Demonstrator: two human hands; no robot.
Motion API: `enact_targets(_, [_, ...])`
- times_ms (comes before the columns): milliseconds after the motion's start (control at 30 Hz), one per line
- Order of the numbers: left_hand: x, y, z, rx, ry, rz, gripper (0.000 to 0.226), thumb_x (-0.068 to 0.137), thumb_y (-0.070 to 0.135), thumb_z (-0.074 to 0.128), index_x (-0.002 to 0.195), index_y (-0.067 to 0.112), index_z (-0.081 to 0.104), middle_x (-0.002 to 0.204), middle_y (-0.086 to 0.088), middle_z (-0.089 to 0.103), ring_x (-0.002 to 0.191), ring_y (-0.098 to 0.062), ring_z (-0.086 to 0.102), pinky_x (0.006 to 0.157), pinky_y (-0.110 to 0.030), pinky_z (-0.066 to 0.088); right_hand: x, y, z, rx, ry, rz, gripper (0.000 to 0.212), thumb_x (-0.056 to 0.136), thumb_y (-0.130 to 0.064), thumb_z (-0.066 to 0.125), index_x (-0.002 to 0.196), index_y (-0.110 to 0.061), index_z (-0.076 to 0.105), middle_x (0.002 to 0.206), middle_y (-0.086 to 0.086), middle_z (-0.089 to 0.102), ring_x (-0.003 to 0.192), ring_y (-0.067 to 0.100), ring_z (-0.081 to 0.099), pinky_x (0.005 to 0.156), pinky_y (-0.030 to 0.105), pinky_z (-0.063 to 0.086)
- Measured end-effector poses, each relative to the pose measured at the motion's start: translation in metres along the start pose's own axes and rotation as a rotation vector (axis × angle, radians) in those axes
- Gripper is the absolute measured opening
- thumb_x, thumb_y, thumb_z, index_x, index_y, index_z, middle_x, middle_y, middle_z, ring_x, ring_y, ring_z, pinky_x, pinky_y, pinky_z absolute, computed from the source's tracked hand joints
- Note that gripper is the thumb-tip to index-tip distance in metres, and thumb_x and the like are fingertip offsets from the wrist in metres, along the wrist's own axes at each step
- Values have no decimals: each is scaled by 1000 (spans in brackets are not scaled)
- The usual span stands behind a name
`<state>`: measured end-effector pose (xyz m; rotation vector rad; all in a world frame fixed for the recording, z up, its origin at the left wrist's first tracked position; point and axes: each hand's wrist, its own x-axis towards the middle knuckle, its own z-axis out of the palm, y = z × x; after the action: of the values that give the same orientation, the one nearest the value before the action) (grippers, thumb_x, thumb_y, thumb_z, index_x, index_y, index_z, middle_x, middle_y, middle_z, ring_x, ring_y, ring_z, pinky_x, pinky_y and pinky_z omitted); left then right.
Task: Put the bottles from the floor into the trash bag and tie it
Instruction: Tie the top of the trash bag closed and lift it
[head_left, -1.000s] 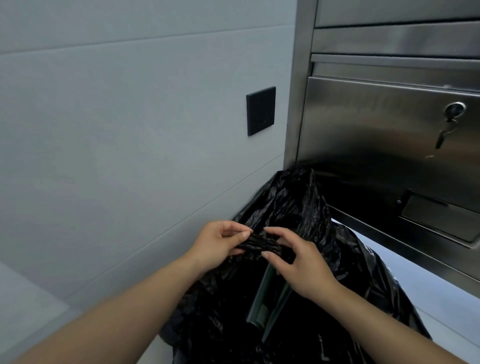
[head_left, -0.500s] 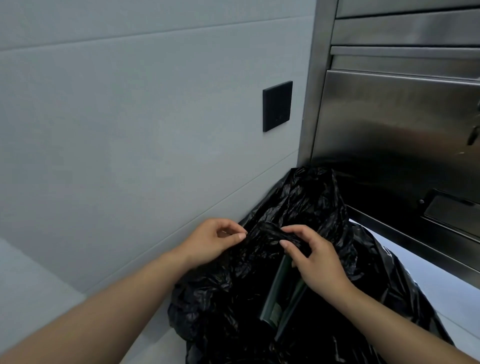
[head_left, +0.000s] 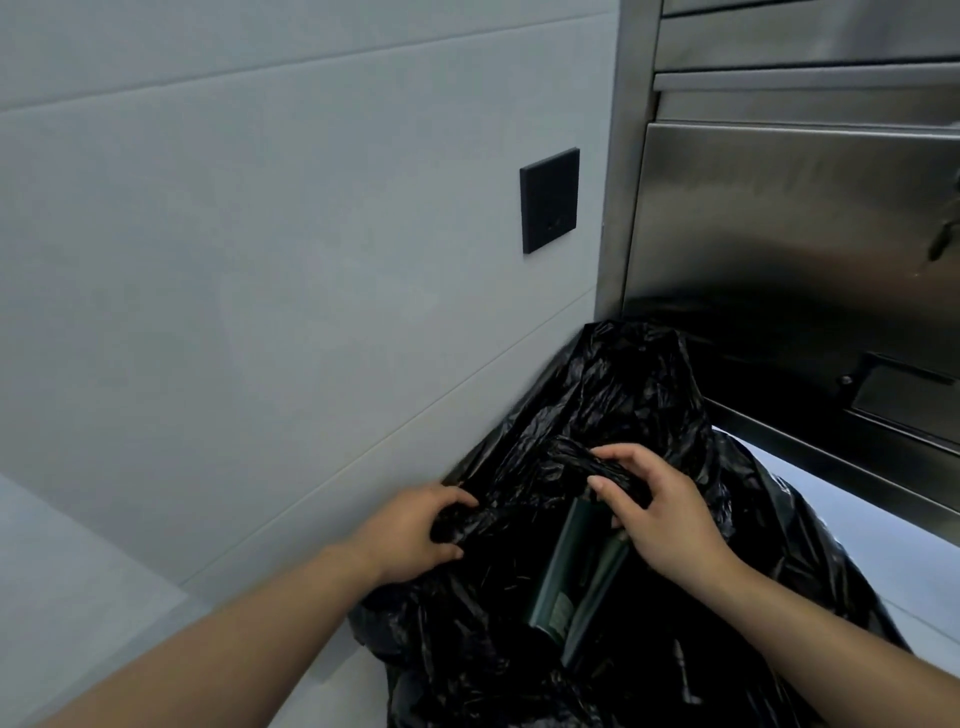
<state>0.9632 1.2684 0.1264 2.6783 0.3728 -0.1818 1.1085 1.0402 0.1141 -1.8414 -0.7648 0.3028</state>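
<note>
A black trash bag (head_left: 623, 405) stands on the floor in the corner between the wall and a steel cabinet. Its mouth gapes open toward me. Inside lie two dark green glass bottles (head_left: 558, 582), side by side with their bases toward me. My left hand (head_left: 410, 530) grips the left edge of the bag's rim. My right hand (head_left: 660, 509) pinches a twisted strip of the rim on the right, just above the bottle necks. The lower part of the bag is out of frame.
A pale tiled wall (head_left: 260, 260) fills the left, with a black square plate (head_left: 549, 200) mounted on it. A stainless steel cabinet (head_left: 779, 218) with a hanging key rises at right. Light floor (head_left: 78, 587) shows at lower left and right of the bag.
My hands have drawn apart. The left hand dropped lower and left onto the bag's left edge; the right hand keeps the twisted strip. The mouth gapes wider.
</note>
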Motion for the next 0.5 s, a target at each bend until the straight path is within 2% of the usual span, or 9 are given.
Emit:
enact_targets(67, [2, 1, -2, -128, 52, -10, 38, 77, 25, 73, 114, 28, 63, 119, 6, 64, 113, -9, 57, 98, -18, 39, 0, 1, -5, -14, 17, 7, 22, 85, -36, 62, 101, -49, 54, 123, -7, 60, 57, 9, 64, 58, 15, 49])
enact_targets(133, [5, 8, -6, -293, 113, -7, 25, 79, 20, 73, 100, 32, 67, 105, 8, 69, 102, -7, 62, 95, -19, 43, 0, 1, -9, -24, 35, 7, 22, 85, -35, 63, 101, -48, 55, 123, -5, 61, 52, 10, 63, 57, 13, 48])
enact_targets(200, [9, 19, -12, -417, 188, 0, 25, 80, 14, 72, 90, 36, 66, 99, 7, 71, 97, -7, 63, 91, -16, 44, 0, 0, -12, -25, 50, -1, 21, 85, -36, 63, 101, -48, 55, 124, -5, 61, 51, 9, 63, 56, 11, 47])
enact_targets(267, [13, 32, -18, -520, 244, 25, 28, 80, 9, 70, 88, 36, 66, 97, 5, 71, 94, -4, 63, 90, -13, 44, 0, -1, -15, -21, 63, -8, 21, 85, -35, 63, 101, -48, 55, 123, -5, 61, 52, 9, 63, 57, 10, 47])
enact_targets(367, [18, 53, -27, -670, 262, 111, 29, 80, 2, 68, 89, 30, 67, 91, 10, 70, 84, 9, 62, 82, -5, 42, 3, -3, -22, 3, 88, -14, 20, 85, -34, 63, 101, -45, 57, 119, -3, 63, 56, 11, 64, 59, 18, 52])
enact_targets(500, [24, 69, -25, -773, 258, 142, 27, 82, 2, 66, 92, 27, 67, 94, 10, 70, 85, 7, 63, 85, -9, 44, 6, -4, -35, 38, 171, -20, 19, 86, -30, 64, 98, -42, 58, 111, 1, 65, 50, 12, 61, 55, 15, 49])
